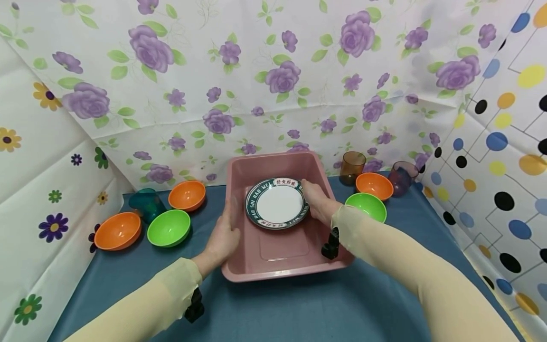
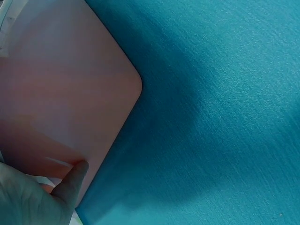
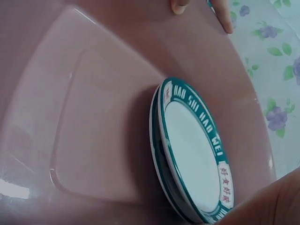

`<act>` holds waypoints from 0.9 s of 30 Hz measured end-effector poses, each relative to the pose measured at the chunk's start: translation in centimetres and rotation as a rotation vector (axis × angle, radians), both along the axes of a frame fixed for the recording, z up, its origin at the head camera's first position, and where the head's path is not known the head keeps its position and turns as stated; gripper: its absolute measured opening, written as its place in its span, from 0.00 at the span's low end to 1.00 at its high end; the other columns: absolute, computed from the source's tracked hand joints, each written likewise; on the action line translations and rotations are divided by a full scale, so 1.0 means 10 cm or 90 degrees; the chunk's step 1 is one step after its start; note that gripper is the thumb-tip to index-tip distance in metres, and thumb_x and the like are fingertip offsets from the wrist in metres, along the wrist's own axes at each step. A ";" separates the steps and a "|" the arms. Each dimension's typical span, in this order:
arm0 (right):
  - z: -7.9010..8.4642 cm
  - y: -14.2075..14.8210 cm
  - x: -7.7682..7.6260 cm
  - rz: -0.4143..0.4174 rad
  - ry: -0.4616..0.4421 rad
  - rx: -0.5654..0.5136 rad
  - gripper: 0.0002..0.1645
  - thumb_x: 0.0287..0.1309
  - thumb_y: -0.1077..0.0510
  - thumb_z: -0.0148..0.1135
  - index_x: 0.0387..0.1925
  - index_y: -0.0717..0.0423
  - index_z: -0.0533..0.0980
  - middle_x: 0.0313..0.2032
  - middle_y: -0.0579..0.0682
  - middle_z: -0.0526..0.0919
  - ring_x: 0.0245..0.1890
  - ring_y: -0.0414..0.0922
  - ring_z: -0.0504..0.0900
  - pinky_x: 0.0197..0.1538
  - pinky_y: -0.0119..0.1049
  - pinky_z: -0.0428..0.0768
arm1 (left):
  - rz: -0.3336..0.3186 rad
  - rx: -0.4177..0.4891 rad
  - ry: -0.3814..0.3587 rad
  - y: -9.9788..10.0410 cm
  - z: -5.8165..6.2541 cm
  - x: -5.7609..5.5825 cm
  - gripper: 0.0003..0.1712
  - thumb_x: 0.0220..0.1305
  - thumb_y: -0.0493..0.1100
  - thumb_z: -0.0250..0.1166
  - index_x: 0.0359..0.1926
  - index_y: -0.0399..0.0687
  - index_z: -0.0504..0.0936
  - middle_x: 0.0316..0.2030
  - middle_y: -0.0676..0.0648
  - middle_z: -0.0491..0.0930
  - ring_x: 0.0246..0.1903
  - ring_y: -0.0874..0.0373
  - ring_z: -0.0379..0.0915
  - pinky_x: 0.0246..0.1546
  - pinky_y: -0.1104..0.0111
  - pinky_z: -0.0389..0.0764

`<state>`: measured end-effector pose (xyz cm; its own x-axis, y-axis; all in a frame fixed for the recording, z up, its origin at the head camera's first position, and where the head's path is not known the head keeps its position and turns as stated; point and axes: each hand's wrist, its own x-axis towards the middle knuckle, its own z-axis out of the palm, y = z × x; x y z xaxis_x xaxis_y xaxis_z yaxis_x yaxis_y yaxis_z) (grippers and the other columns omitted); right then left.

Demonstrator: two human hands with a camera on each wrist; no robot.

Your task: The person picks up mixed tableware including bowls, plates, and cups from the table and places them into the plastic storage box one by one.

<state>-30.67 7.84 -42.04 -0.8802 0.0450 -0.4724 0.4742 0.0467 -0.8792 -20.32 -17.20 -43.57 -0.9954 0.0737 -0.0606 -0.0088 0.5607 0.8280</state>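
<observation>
In the head view, a pink tub (image 1: 284,251) sits on a blue cloth (image 1: 273,308), its far end by a flowered sheet (image 1: 239,42). The left hand (image 1: 224,237) grips the tub's left side, fingers bent over the wall. The top plate (image 1: 278,203), white with a green lettered rim, is inside the tub toward its far half; the right hand (image 1: 318,202) reaches in over the right side and pinches its right edge, with some fingers hidden. Left of the tub are a teal cup (image 1: 147,205), a green bowl (image 1: 168,228) and two orange bowls, one near the tub (image 1: 187,194) and one farther out (image 1: 117,231). Right of it are a brown cup (image 1: 352,168), a purple cup (image 1: 401,178), another orange bowl (image 1: 374,186) and another green bowl (image 1: 366,206), partly behind the right arm. In the left wrist view, one digit of the left hand presses on the tub near its edge; the rest of the grip cannot be told there. In the right wrist view, a lower plate (image 3: 164,168) shows directly under the top one, and the right hand is at their edge, mostly out of frame. Left-hand fingertips show at the tub's opposite wall.
</observation>
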 end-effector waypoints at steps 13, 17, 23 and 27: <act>0.22 0.08 0.02 0.103 0.087 0.106 0.41 0.81 0.40 0.37 0.81 0.60 0.49 0.79 0.55 0.51 0.79 0.49 0.48 0.77 0.46 0.50 | 0.002 -0.007 0.016 0.00 0.00 0.01 0.52 0.67 0.25 0.49 0.83 0.51 0.32 0.78 0.34 0.49 0.74 0.39 0.52 0.72 0.45 0.56; 0.33 0.16 0.10 0.173 0.151 0.201 0.43 0.79 0.37 0.39 0.82 0.57 0.46 0.80 0.55 0.49 0.79 0.51 0.47 0.78 0.51 0.49 | 0.006 -0.006 0.006 0.00 0.01 0.02 0.52 0.67 0.26 0.49 0.83 0.51 0.32 0.78 0.34 0.48 0.75 0.39 0.52 0.72 0.45 0.56; 0.39 0.39 0.26 0.288 0.316 0.385 0.44 0.78 0.35 0.38 0.82 0.55 0.46 0.80 0.55 0.49 0.79 0.56 0.49 0.76 0.57 0.50 | 0.006 -0.001 0.008 0.01 0.01 0.02 0.52 0.67 0.25 0.49 0.83 0.51 0.32 0.78 0.34 0.48 0.74 0.39 0.53 0.72 0.45 0.56; 0.33 0.58 0.34 0.303 0.411 0.472 0.43 0.79 0.40 0.43 0.82 0.56 0.47 0.77 0.60 0.58 0.76 0.61 0.57 0.74 0.60 0.56 | 0.004 -0.002 0.011 0.01 0.02 0.04 0.52 0.67 0.25 0.49 0.83 0.50 0.31 0.78 0.33 0.48 0.75 0.39 0.51 0.72 0.45 0.55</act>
<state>-27.26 13.68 -38.74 -0.9553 -0.2822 0.0883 -0.2726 0.7245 -0.6331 -19.95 -17.08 -43.40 -0.9968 0.0675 -0.0433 0.0022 0.5628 0.8266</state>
